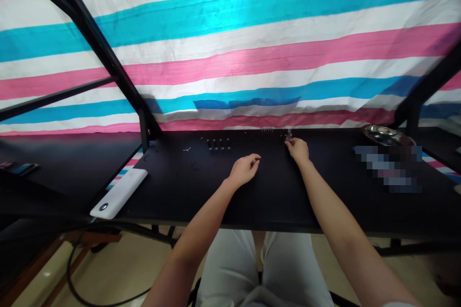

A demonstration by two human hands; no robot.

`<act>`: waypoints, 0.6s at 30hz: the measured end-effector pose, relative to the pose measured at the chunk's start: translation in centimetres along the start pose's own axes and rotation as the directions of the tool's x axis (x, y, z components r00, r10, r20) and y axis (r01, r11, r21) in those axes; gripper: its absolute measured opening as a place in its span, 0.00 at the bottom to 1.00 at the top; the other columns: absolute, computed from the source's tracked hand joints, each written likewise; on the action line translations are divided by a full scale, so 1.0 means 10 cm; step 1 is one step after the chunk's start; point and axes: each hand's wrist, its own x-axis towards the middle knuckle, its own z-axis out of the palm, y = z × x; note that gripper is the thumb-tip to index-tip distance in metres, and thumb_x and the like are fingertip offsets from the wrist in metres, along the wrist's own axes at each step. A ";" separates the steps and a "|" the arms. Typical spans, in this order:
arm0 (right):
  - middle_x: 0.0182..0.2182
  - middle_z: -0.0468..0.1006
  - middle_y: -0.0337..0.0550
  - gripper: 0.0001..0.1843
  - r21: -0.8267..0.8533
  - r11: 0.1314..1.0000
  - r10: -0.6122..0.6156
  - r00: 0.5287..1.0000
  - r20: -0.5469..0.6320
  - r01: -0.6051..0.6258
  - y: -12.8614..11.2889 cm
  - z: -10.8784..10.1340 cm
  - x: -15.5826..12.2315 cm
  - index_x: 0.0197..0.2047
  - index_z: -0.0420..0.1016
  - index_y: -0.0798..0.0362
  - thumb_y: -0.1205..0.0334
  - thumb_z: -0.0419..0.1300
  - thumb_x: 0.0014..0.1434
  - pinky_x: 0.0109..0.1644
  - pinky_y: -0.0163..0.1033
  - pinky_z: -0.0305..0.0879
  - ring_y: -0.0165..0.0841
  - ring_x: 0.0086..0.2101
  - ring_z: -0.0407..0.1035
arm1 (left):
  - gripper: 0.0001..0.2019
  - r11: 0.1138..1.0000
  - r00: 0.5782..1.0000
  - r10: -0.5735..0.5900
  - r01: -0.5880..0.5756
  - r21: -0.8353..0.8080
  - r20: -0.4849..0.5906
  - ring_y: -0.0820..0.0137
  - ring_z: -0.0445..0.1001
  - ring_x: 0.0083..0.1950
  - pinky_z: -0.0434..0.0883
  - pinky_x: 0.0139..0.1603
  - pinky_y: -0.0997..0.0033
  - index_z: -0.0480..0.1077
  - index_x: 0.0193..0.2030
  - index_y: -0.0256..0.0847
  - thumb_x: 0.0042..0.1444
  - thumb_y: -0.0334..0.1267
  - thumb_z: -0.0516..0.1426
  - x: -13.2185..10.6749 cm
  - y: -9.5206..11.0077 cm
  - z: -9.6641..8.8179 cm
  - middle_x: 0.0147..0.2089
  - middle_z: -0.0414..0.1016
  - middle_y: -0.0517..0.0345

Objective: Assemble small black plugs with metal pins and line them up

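Note:
My right hand [298, 150] is at the far side of the black table [273, 201], its fingertips closed at a little cluster of shiny small parts [289, 134]. What lies between those fingertips is too small to make out. My left hand [245, 171] hovers or rests over the middle of the table, loosely curled, with a gap between thumb and forefinger and nothing visible in it. To its left stand several small dark cylinders [218, 144] with shiny ends, in a row. A line of tiny metallic pieces [267, 130] sits along the back edge, between the cylinders and my right hand.
A round metal dish [389, 135] stands at the back right, with a pixelated patch before it. A long white device [118, 194] lies at the left edge. Thin white bits [186, 149] are scattered left of the cylinders. Black frame bars [104, 57] and striped sheeting [230, 57] close off the back.

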 end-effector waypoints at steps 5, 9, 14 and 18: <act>0.36 0.77 0.48 0.14 -0.087 0.996 0.004 1.000 0.005 -0.003 -0.04 -0.03 -0.02 0.40 0.78 0.52 0.55 0.56 0.55 0.37 0.37 0.63 0.38 0.36 0.71 | 0.13 1.000 1.000 0.010 -0.010 0.005 -0.004 0.76 0.67 0.26 0.64 0.32 0.77 0.69 0.47 0.42 0.58 0.38 0.48 -0.01 0.00 0.02 0.30 0.72 0.61; 0.38 0.76 0.49 0.16 -0.148 0.989 -0.005 1.000 0.004 0.005 -0.06 -0.02 -0.03 0.41 0.77 0.52 0.54 0.54 0.56 0.37 0.37 0.63 0.38 0.37 0.70 | 0.13 0.996 1.000 -0.016 0.018 0.092 -0.017 0.73 0.70 0.30 0.65 0.33 0.76 0.69 0.47 0.44 0.58 0.38 0.48 0.00 0.02 -0.01 0.31 0.73 0.60; 0.41 0.73 0.52 0.17 -0.212 0.977 -0.018 1.000 0.015 0.021 -0.09 -0.04 -0.09 0.44 0.75 0.53 0.53 0.53 0.57 0.40 0.38 0.63 0.38 0.40 0.70 | 0.19 0.910 0.947 -0.226 0.289 0.297 -0.230 0.66 0.73 0.34 0.66 0.37 0.70 0.62 0.57 0.43 0.59 0.38 0.47 0.05 -0.07 -0.17 0.34 0.74 0.52; 0.43 0.71 0.54 0.18 -0.255 0.967 0.013 0.999 0.053 0.001 -0.15 -0.13 -0.15 0.45 0.74 0.54 0.52 0.53 0.57 0.40 0.41 0.64 0.41 0.41 0.70 | 0.32 0.837 0.883 -0.347 0.443 0.320 -0.316 0.65 0.73 0.32 0.66 0.36 0.69 0.43 0.67 0.42 0.57 0.37 0.49 0.08 -0.27 -0.29 0.34 0.74 0.50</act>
